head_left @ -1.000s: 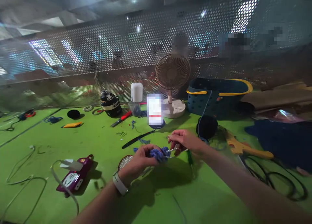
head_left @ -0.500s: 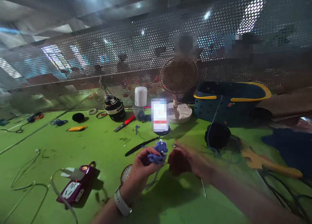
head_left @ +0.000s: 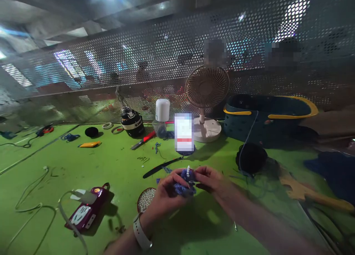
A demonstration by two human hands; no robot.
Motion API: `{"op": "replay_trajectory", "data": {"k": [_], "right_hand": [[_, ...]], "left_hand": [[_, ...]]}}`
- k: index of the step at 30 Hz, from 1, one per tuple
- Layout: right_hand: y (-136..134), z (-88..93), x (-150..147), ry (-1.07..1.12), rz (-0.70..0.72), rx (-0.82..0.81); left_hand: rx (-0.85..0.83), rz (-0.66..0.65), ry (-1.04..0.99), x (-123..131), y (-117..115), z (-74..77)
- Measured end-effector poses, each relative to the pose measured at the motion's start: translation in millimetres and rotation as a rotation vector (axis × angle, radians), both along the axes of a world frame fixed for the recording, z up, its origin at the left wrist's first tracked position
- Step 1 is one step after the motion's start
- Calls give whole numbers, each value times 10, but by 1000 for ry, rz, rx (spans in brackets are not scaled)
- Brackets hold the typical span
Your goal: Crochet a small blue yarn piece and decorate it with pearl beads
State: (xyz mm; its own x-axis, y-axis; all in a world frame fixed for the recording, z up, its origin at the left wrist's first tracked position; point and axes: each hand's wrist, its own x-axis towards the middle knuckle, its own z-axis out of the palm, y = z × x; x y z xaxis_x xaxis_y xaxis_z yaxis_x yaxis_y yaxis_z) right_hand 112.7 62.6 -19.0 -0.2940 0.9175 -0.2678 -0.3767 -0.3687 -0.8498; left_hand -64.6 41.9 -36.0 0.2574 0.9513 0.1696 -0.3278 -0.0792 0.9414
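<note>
A small blue-purple crocheted piece (head_left: 183,190) is gripped between the thumb and fingers of my left hand (head_left: 165,194). A short row of white pearl beads (head_left: 188,171) stands up from its top. At the right edge of the piece, the fingertips of my right hand (head_left: 212,181) pinch together against it; any small tool in them is hidden. Just left of my left hand lies a round red-rimmed dish (head_left: 146,200) holding small white beads. A thin metallic rod (head_left: 235,226) shows on the table below my right forearm.
Behind my hands stand a blurred phone (head_left: 184,133), a desk fan (head_left: 206,129) and a dark basket (head_left: 241,125) with yellow handles. A black yarn ball (head_left: 251,158) sits to the right. Left are a purple power strip (head_left: 90,208), a yellow cutter (head_left: 89,144) and a red-handled knife (head_left: 149,136).
My right hand has come in leftward, from apart to touching the crocheted piece. The bead row now stands upright on it. The view has shifted slightly.
</note>
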Motion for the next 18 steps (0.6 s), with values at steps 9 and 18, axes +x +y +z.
{"op": "replay_trajectory", "data": {"k": [9, 18], "right_hand": [[-28, -136, -62, 118, 159, -142], [17, 286, 85, -99, 43, 79]], "left_hand": [[-139, 9, -106, 41, -33, 102], [-171, 86, -102, 22, 26, 103]]}}
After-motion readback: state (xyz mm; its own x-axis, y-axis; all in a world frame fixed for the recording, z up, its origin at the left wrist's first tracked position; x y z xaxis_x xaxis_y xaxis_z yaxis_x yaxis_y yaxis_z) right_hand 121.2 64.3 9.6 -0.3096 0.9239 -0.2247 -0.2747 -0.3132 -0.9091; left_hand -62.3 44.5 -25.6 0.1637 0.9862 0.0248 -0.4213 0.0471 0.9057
